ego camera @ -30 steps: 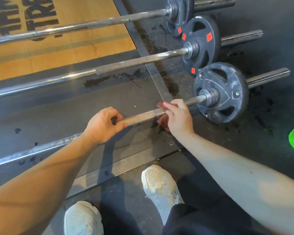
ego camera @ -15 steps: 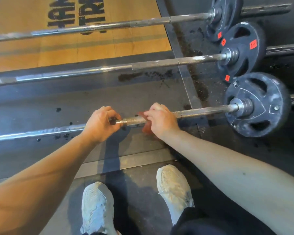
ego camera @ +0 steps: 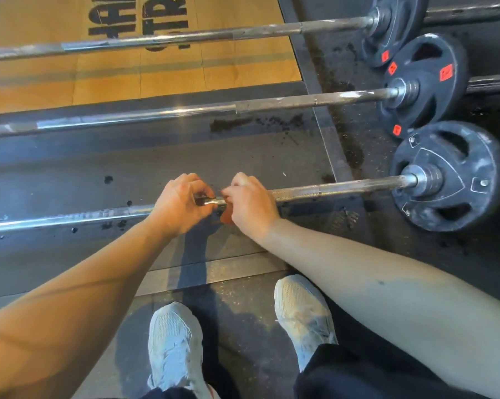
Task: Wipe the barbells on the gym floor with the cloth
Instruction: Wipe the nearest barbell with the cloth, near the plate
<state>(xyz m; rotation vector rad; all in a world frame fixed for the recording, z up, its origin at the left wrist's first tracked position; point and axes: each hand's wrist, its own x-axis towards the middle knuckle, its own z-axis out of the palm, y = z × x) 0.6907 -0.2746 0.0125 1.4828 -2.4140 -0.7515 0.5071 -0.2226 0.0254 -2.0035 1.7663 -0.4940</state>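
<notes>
Near bar: I see the near bar [ego camera: 343,188] lying on the floor [ego camera: 243,156], running from the floor's left edge across to a plate on the right. It is shiny left of the hands and dull and knurled right of them.
Left hand: my feed shows the left hand [ego camera: 182,205] over the near bar about midway along the visible length, its fingers and thumb curled round the shiny part and gripping it.
Right hand: the right hand [ego camera: 251,207] sits just right of the left one, the two almost touching. Its fingers are curled over the bar with the cloth inside the grip.
Cloth: the cloth [ego camera: 227,218] is reddish-brown and mostly hidden. I make out only a fold hanging under the bar below the right thumb, plus a sliver between the hands. It is wrapped against the near bar.
Near plate: a dark, scuffed near plate [ego camera: 433,156] stands upright on the bar's right end, close to the right edge of my view.
Mid bar: the mid bar [ego camera: 300,102] lies beyond the near one, roughly parallel, with a black plate carrying red tags.
Far bar: the far bar [ego camera: 271,31] lies beyond that, crossing the wooden platform [ego camera: 185,70], which has black lettering.
Floor: dark rubber, with black spots and a rough dark patch beside the platform's right edge.
Strip: a metal strip [ego camera: 214,272] runs across the floor between the near bar and the feet.
Shoes: two white shoes [ego camera: 173,341] stand on the floor below the hands, toes pointing toward the near bar.
</notes>
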